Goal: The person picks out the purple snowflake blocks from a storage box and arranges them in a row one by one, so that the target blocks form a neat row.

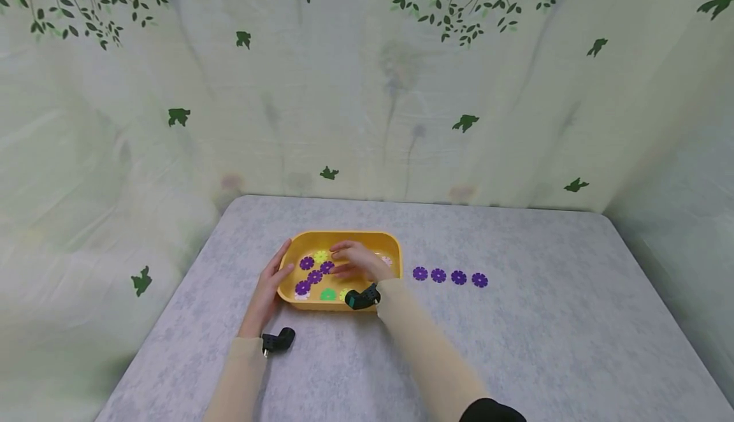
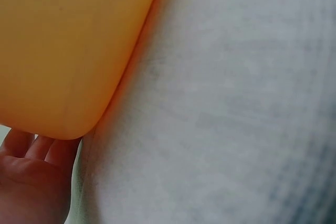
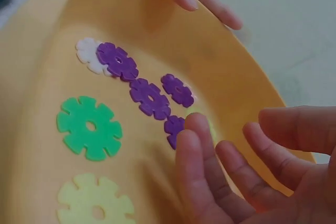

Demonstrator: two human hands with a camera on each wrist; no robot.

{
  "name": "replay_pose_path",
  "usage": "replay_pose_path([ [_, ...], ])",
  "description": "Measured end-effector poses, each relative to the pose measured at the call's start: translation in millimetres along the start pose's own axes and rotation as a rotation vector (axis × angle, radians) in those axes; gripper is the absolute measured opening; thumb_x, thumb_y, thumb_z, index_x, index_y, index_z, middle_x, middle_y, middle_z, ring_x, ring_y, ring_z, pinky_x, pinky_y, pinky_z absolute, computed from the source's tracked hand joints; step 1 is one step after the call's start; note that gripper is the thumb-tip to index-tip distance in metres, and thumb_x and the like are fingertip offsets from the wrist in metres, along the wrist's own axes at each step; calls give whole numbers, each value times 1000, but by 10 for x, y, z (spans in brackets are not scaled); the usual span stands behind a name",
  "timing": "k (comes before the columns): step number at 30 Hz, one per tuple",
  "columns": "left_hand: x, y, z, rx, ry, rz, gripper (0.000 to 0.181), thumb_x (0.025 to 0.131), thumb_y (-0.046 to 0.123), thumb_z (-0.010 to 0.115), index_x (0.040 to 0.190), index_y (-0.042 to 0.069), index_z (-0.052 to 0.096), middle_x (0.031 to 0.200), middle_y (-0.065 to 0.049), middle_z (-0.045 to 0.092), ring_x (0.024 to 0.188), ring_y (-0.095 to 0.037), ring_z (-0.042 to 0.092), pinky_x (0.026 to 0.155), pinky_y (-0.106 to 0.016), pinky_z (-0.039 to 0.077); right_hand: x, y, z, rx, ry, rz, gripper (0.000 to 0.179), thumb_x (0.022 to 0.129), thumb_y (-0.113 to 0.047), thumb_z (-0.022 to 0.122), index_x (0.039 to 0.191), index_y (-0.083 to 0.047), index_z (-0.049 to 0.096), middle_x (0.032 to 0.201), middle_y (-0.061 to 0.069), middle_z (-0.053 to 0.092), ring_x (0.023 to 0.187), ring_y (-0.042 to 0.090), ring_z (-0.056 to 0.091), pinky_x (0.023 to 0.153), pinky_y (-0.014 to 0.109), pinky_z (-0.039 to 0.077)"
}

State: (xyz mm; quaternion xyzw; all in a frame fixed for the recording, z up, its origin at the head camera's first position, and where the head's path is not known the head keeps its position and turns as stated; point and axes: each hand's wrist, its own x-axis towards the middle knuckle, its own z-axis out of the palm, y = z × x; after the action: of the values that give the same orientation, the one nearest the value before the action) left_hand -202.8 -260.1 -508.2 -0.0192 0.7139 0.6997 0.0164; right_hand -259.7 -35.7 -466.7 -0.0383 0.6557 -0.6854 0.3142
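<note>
A yellow plastic tray (image 1: 344,305) lies on the table, holding notched flower-shaped discs. Purple discs (image 3: 149,100) cluster toward its left side, beside a green disc (image 3: 73,124), a pale yellow disc (image 3: 79,200) and a white disc (image 3: 86,56). My left hand (image 1: 267,291) grips the tray's left end, thumb over the rim and fingers along the outside. Over the inside of the tray hovers my right hand (image 1: 360,262), its fingers loosely bent and apart with nothing between them, fingertips close to a purple disc (image 3: 173,129).
To the right of the tray, several purple discs (image 1: 438,275) form a spaced row on the grey mottled table (image 1: 550,320). A pale curtain (image 1: 367,90) with leaf and bird prints hangs behind the table and along both sides.
</note>
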Motion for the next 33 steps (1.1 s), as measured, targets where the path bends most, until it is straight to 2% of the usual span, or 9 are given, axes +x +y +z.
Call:
replay_pose_path([
  [7,12,9,-3,-1,11,-2,56,101,23,50,152,23,28,157,3,20,144,-17,13,115,-40,17,57,5,103,58,-31,96,36,99,-7,49,134,2,48,124,21,51,103,38,62,87,41,52],
  [12,13,15,-3,0,5,-5,56,101,22,49,152,23,28,158,4,20,144,-17,13,115,-41,17,80,-1,138,46,-57,88,35,99,-5,46,133,6,46,123,22,50,108,40,59,91,42,50],
  [18,14,10,1,-14,-8,5,55,101,21,48,153,23,27,158,3,19,144,-16,12,115,-40,16,90,6,127,9,-56,84,31,99,-2,47,127,10,49,114,21,55,106,40,60,90,42,50],
  [21,12,9,5,-15,-9,8,55,101,22,49,153,23,27,158,3,19,144,-16,12,115,-40,16,79,6,128,-69,-23,81,25,97,-2,50,119,10,55,104,19,60,98,36,65,86,39,53],
  [26,4,4,5,-20,-10,11,56,101,22,49,153,23,27,158,3,19,144,-16,11,115,-40,14,33,4,141,-209,49,50,13,95,-3,55,100,6,63,86,16,66,73,23,66,73,33,57],
  [30,-7,7,6,-17,-8,11,55,101,21,48,153,22,27,158,4,20,144,-15,11,115,-39,14,8,-34,101,-233,36,-19,12,95,-2,56,102,5,62,83,13,66,62,17,59,66,28,56],
  [33,-13,8,7,-21,-6,10,55,101,21,48,153,21,27,158,4,20,144,-14,11,115,-38,14,-11,-87,17,-236,2,-71,15,95,-1,54,106,4,61,85,12,67,62,16,57,68,31,56],
])
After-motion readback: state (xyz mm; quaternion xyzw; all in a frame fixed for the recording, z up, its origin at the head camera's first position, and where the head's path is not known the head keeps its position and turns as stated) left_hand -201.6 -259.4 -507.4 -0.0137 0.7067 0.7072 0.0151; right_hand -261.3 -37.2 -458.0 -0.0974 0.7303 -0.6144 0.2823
